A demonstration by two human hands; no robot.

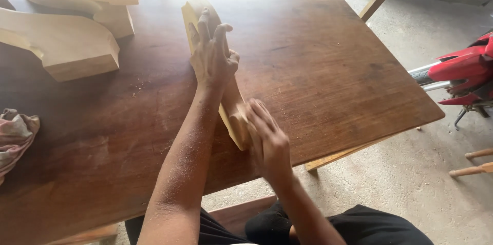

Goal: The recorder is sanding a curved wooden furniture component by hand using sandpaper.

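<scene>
We see a dark brown wooden table [328, 65] bearing stacked pale curved wooden blocks [67, 45], a crumpled pinkish cloth [15, 134], a long pale carved wooden piece [232, 102] and scattered sawdust [137, 87].

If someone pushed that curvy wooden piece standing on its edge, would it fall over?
Probably. The curved wooden piece stands on a narrow edge, so it likely tips once the left hand lets go. It looks stiff, solid wood, unlikely to bend. Sawdust on the table might let it slide.
</scene>
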